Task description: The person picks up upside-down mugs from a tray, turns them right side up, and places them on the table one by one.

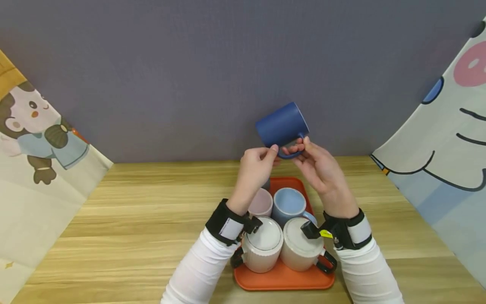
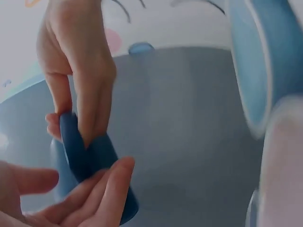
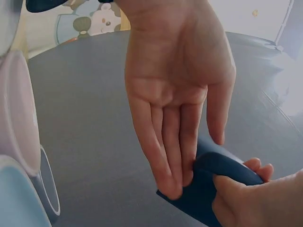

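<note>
A navy blue mug [image 1: 282,125] is held in the air on its side above the back of the tray, its handle hanging underneath. My right hand [image 1: 324,175] grips the handle between thumb and fingers, as the left wrist view also shows. From the other side, my left hand [image 1: 252,171] reaches up to the handle's lower end. In the right wrist view its long fingers [image 3: 156,156] lie nearly straight against the mug, with the thumb standing apart from them.
Below, an orange-red tray [image 1: 286,282] carries two upturned white mugs with black handles [image 1: 263,249], a light blue mug [image 1: 290,202], a pink cup [image 1: 261,202] and a partly hidden grey one. Behind the wooden table [image 1: 152,219] rises a grey wall; printed curtains hang at both sides.
</note>
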Available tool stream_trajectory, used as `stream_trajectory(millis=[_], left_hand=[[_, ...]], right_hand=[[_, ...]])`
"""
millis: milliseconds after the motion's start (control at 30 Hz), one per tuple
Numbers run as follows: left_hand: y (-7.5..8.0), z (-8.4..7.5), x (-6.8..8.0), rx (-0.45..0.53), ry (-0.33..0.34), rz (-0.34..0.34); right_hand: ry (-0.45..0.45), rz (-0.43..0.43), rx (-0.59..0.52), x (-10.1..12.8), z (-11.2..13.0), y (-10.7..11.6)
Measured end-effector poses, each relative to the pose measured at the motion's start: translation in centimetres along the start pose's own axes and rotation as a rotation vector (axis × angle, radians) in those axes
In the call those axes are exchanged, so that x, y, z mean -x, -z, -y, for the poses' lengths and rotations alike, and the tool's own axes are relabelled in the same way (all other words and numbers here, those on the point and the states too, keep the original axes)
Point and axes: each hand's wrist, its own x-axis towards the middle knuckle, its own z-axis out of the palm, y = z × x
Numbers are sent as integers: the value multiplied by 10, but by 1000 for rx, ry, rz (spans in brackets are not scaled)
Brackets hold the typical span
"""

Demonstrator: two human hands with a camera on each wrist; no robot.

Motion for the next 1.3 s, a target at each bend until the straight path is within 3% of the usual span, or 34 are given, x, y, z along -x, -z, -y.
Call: stream_trajectory(millis=[167,267,433,600,767,933,1033,1167,1300], left_hand=[[-8,5,-3,460,183,17],[-11,7,-4,615,266,-27],[-13,10,-3,753,317,-110],[-10,13,-4,862,304,-133],[-8,16,-5,955,297,-93],[-5,15,-7,1072,368,-75],[-4,15,-7,1158,401,-30],[-3,16,-7,1257,428,37],[-4,17,-5,1332,419,45]], right_hand=[[20,-30,3,0,-6,-3],[16,-63,50,0,-11,-5],[0,-97,138,-1,-20,-9],[-25,-121,175,-1,-23,-10],[-80,-144,279,0,-21,-8],[-137,-161,318,-1,-22,-8],[-142,-174,339,-2,-22,-8],[-145,-165,312,-1,-23,-7],[-158,-130,242,-1,-22,-6]])
